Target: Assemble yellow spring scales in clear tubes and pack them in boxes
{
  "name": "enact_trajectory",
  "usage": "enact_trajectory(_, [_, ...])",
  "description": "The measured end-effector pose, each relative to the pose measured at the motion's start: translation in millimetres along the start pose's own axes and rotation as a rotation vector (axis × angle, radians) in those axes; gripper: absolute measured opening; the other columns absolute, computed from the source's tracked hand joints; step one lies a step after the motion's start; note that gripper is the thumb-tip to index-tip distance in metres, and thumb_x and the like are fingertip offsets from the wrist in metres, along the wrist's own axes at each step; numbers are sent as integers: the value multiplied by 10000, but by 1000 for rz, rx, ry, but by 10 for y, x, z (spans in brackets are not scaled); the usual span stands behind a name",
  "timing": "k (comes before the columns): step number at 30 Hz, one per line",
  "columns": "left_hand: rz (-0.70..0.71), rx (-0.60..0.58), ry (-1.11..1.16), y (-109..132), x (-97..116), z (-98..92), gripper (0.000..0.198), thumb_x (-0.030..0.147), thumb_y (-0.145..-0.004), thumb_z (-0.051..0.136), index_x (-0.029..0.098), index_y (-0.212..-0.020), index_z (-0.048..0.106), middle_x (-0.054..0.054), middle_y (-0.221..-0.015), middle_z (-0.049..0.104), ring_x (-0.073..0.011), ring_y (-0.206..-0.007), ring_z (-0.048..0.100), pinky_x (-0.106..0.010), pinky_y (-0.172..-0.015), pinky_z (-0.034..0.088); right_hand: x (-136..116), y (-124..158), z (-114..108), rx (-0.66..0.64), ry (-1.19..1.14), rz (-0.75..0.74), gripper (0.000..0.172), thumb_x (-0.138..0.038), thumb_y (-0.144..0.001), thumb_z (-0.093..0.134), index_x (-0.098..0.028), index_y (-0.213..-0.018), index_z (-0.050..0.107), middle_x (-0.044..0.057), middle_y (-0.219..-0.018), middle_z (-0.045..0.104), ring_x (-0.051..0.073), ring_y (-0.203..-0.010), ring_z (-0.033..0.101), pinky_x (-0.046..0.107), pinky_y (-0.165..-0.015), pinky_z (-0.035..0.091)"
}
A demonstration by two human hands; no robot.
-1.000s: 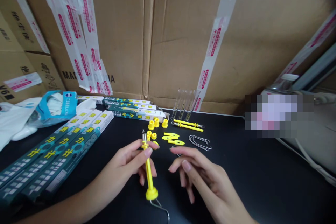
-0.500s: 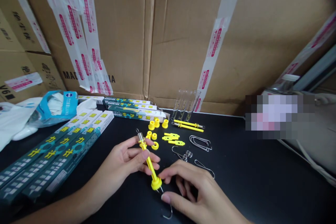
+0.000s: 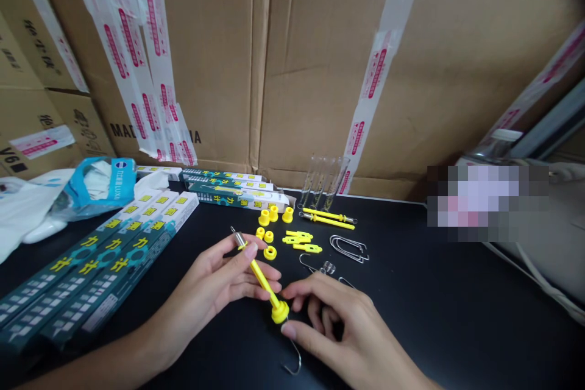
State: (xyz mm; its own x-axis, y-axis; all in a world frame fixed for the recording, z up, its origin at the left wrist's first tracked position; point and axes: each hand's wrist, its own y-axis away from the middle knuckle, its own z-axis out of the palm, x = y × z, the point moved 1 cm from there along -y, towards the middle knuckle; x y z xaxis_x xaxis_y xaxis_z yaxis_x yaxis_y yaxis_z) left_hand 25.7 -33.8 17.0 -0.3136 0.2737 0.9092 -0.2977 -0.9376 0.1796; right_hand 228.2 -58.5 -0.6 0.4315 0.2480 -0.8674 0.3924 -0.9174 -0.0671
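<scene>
My left hand [image 3: 228,277] is closed on a yellow spring scale rod [image 3: 261,277], thumb on top near its metal spring end [image 3: 238,238]. The rod slants down to the right, above the dark table. At its lower end sits a yellow stepped end cap [image 3: 280,312], from which a metal hook [image 3: 298,353] hangs. My right hand [image 3: 336,317] has forefinger and thumb at the cap's right side, the thumb against the hook's upper wire. Its other fingers are curled. Beyond my hands lie loose yellow caps [image 3: 264,217], small rings [image 3: 270,253] and flat yellow pieces [image 3: 307,248].
Metal hooks [image 3: 349,248] lie right of the yellow pieces. Two yellow rods [image 3: 329,220] rest before clear tubes [image 3: 325,186]. Printed boxes [image 3: 112,262] line the left, with a blue tissue pack [image 3: 101,186] behind. A cardboard wall [image 3: 301,73] closes the back; a blurred-out patch covers the right.
The rod has turned slightly in my left hand, its capped end shifting right and up. The left thumb has slid up towards the metal spring end. The right hand has barely moved.
</scene>
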Motion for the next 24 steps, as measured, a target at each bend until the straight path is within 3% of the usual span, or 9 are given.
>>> enact_trajectory(7, [-9, -28, 118, -5, -20, -9, 450, 408, -758, 863, 151, -1016, 597, -126, -831, 810, -250, -811, 787, -272, -706, 601, -41, 9, -12, -22, -21, -24, 223, -397, -840, 737, -212, -963, 712, -2, -824, 621, 111, -600, 503, 226, -544, 409])
enact_trajectory(15, [-21, -92, 136, 12, -21, 13, 448, 408, -759, 861, 144, -1013, 604, -167, -944, 807, -279, -919, 769, -334, -799, 585, -3, -1, 7, 10, -110, 52, 245, -433, -871, 674, -194, -925, 673, -28, -694, 571, 105, -560, 485, 211, -508, 384])
enact_trajectory(24, [-1, -84, 83, 6, -52, -27, 484, 460, -814, 796, 154, -1122, 582, -173, -1000, 799, -269, -918, 759, -324, -785, 517, -4, -1, -2, 22, -124, 38, 171, -347, -845, 678, -200, -873, 595, -19, -724, 595, 110, -575, 520, 206, -496, 400])
